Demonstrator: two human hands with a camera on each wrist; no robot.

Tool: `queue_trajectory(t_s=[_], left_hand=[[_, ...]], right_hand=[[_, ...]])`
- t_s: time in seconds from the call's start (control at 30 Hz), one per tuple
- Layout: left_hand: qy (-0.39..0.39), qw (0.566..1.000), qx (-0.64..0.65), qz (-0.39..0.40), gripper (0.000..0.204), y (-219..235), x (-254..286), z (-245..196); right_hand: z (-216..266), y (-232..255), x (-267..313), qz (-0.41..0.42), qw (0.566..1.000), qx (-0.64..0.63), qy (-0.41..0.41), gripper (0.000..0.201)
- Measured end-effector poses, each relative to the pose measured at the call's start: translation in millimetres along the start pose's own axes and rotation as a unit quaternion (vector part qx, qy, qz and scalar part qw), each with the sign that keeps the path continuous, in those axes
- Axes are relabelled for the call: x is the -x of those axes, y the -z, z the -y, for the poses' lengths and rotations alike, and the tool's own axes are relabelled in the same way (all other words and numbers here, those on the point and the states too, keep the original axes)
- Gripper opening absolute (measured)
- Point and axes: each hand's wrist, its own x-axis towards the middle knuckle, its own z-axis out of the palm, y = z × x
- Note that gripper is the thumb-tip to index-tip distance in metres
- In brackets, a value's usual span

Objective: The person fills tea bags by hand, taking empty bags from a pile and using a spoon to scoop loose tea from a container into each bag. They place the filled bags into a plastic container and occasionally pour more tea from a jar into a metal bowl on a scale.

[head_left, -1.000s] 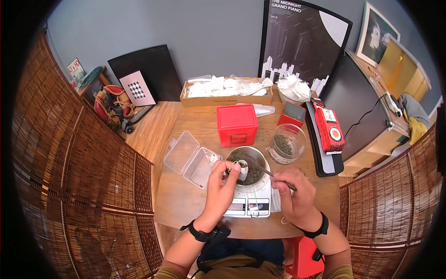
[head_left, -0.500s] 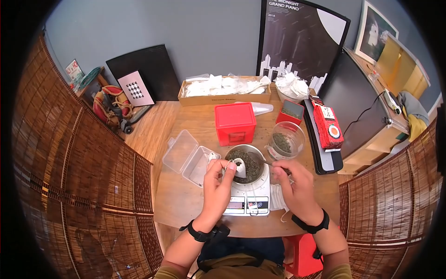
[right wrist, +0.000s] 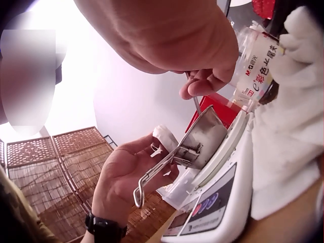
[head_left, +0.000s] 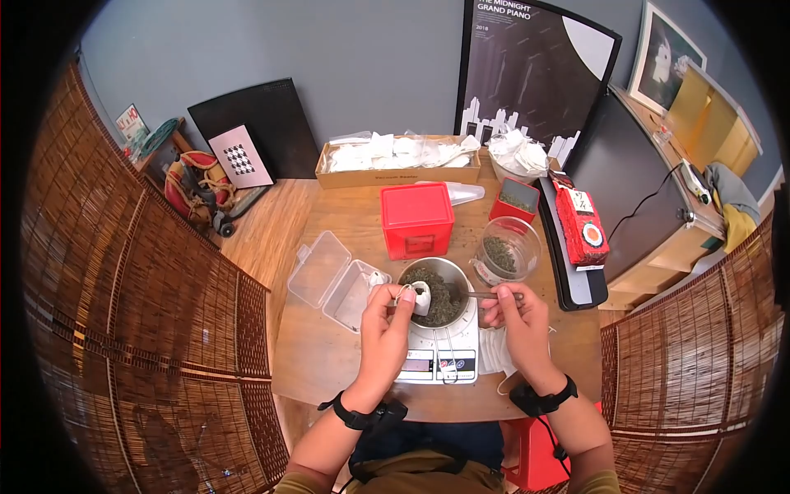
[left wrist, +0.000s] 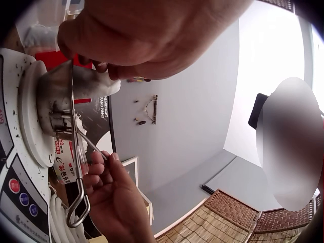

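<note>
My left hand (head_left: pixel 383 323) pinches a small white drawstring pouch (head_left: pixel 423 301) over the left side of a metal pot (right wrist: pixel 206 142). The pouch's mouth faces up, with dark leaf bits visible inside. Dried green leaves (head_left: pixel 444 309) fill much of the pot, which stands on a white kitchen scale (head_left: pixel 462 342). From the right, my right hand (head_left: pixel 525 328) grips a spoon (head_left: pixel 482 295) by its handle; the handle slants over the rim and its bowl end is down at the pot's right inner side. The pot's wire handle (left wrist: pixel 78 197) points toward my body.
Behind the pot stands a red lidded box (head_left: pixel 417 218). A clear tub of leaves (head_left: pixel 527 263) and a small red tin (head_left: pixel 514 214) are at right. White pouches (head_left: pixel 494 352) lie beside the scale. An open plastic case (head_left: pixel 317 267) sits left; a carton of white pouches (head_left: pixel 398 174) is behind.
My right hand has shifted away from my body, and the spoon has drawn right, away from the pouch, its handle now lying flatter. My left hand stays almost in place, still holding the pouch.
</note>
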Motion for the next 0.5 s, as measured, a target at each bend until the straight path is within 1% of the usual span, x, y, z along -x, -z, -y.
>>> queue_trajectory(t_s=[0.03, 0.1, 0.13, 0.2, 0.3, 0.33, 0.4, 0.5], left_hand=[[0.0, 1.0, 0.0, 0.0, 0.021, 0, 0, 1], [0.0, 1.0, 0.011, -0.002, 0.021, -1, -1, 3], [0.0, 1.0, 0.011, -0.002, 0.021, -1, -1, 2], [-0.004, 1.0, 0.007, 0.002, 0.02, 0, 0, 2], [0.001, 1.0, 0.01, 0.001, 0.02, 0, 0, 2], [0.001, 1.0, 0.01, 0.001, 0.02, 0, 1, 1], [0.025, 0.999, 0.042, 0.017, 0.02, -1, 2, -4], [0.004, 1.0, 0.016, 0.024, 0.02, -1, 0, 0]], right_hand=[[-2, 0, -1, 0.0, 1.0, 0.0, 0.0, 0.026], [-7, 1, -1, -0.026, 0.997, -0.069, -0.023, 0.027], [-7, 1, -1, -0.025, 0.997, -0.069, -0.023, 0.027], [-7, 2, -1, -0.055, 0.992, -0.109, -0.038, 0.026], [-7, 4, -3, -0.055, 0.99, -0.122, -0.046, 0.026], [-7, 4, -3, -0.055, 0.99, -0.122, -0.046, 0.026], [-3, 5, -3, -0.074, 0.988, -0.127, -0.045, 0.026], [4, 6, -5, -0.075, 0.985, -0.155, -0.022, 0.026]])
